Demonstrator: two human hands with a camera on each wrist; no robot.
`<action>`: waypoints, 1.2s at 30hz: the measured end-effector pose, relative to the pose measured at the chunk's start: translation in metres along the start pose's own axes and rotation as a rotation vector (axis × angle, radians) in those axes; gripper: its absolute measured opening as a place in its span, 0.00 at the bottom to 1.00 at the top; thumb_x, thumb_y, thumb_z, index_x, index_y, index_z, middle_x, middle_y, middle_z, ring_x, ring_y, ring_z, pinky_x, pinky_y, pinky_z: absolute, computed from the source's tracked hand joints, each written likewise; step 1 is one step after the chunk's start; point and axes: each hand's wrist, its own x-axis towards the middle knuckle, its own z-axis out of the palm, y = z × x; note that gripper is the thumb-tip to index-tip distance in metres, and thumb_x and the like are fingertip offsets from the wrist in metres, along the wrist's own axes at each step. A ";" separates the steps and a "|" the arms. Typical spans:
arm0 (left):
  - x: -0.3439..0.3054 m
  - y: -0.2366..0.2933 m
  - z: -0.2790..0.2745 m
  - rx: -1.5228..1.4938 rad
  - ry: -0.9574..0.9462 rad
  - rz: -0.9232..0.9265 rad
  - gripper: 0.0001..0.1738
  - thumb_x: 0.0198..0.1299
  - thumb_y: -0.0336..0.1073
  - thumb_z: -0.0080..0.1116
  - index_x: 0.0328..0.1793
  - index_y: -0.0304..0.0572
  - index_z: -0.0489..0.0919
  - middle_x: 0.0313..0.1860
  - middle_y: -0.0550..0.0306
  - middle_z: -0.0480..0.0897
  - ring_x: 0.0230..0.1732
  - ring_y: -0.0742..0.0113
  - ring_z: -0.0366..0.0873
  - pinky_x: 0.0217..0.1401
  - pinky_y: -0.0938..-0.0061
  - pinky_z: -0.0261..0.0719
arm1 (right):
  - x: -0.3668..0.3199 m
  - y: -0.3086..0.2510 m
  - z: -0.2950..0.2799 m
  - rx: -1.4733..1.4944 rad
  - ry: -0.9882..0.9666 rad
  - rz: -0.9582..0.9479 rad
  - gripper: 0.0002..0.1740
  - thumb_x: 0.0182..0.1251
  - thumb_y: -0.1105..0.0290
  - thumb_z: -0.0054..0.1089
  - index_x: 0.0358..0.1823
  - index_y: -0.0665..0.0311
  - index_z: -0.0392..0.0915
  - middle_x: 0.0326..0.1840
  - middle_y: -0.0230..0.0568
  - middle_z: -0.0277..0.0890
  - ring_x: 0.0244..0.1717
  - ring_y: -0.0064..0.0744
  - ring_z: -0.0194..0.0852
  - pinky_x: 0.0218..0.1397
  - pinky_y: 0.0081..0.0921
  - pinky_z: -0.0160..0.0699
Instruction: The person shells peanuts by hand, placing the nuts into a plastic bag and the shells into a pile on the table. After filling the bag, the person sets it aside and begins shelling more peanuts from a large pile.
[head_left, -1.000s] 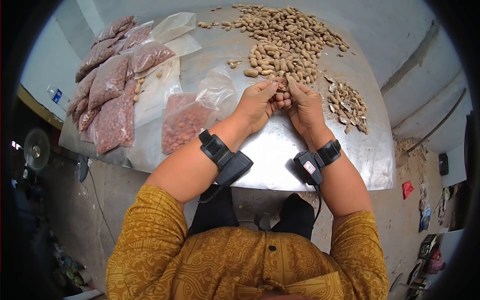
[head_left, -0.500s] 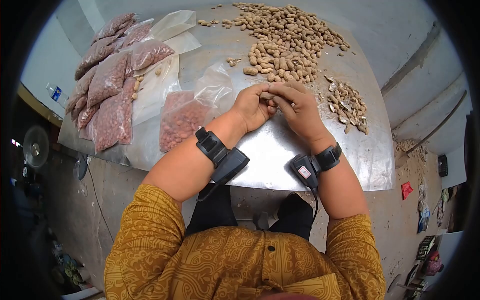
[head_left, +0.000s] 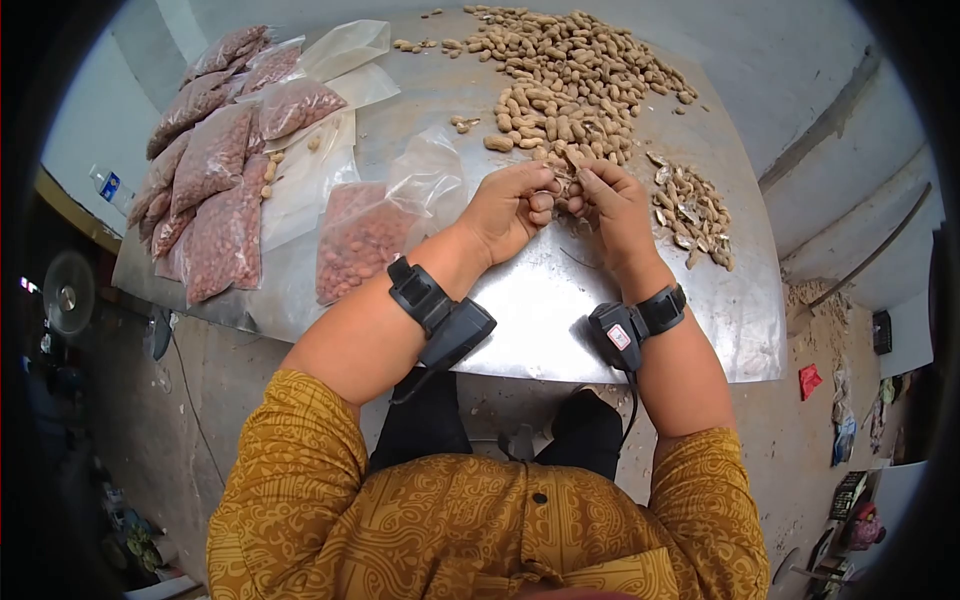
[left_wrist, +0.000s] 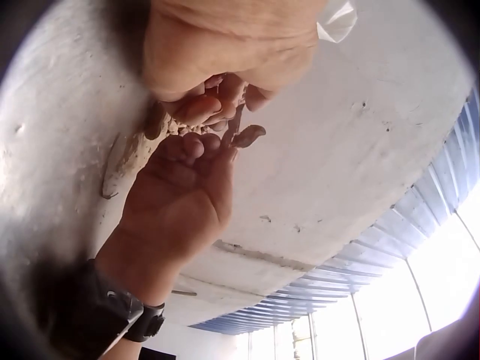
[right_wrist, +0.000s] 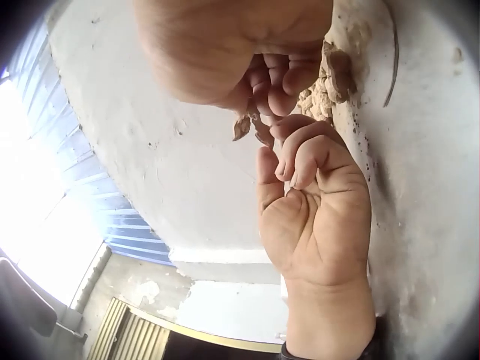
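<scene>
Right hand pinches a split shell, clearest in the wrist views, while left hand curls, its hold unclear.

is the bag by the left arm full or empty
Partly full: reddish nuts fill the lower part of the bag, whose top looks empty.

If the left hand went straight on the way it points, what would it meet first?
Probably the right hand, or the peanut shell it pinches, just beyond the left hand's fingertips; which comes first is unclear.
</scene>
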 end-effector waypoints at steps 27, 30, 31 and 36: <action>-0.010 -0.007 0.020 0.595 0.133 0.304 0.03 0.52 0.26 0.55 0.31 0.32 0.77 0.26 0.60 0.77 0.25 0.79 0.69 0.26 0.85 0.65 | -0.007 -0.003 0.012 -0.338 -0.072 -0.107 0.11 0.66 0.65 0.51 0.33 0.66 0.77 0.21 0.29 0.72 0.20 0.14 0.70 0.23 0.11 0.68; -0.013 -0.005 0.023 0.571 0.126 0.289 0.04 0.51 0.26 0.55 0.32 0.32 0.77 0.26 0.60 0.77 0.25 0.79 0.69 0.25 0.86 0.64 | -0.007 -0.005 0.012 -0.354 -0.091 -0.094 0.12 0.67 0.65 0.51 0.32 0.66 0.76 0.19 0.29 0.72 0.19 0.14 0.69 0.22 0.11 0.67; -0.014 -0.005 0.024 0.571 0.129 0.284 0.04 0.51 0.26 0.55 0.32 0.32 0.77 0.26 0.60 0.77 0.25 0.80 0.69 0.25 0.86 0.64 | -0.007 -0.006 0.012 -0.372 -0.098 -0.092 0.12 0.67 0.65 0.51 0.31 0.66 0.76 0.19 0.29 0.71 0.19 0.14 0.69 0.22 0.12 0.67; -0.012 -0.007 0.025 0.523 0.151 0.268 0.02 0.50 0.25 0.53 0.29 0.33 0.76 0.24 0.58 0.77 0.20 0.79 0.68 0.20 0.86 0.62 | -0.006 -0.004 0.013 -0.543 -0.076 -0.143 0.13 0.66 0.67 0.50 0.28 0.68 0.75 0.18 0.31 0.71 0.18 0.15 0.68 0.20 0.14 0.65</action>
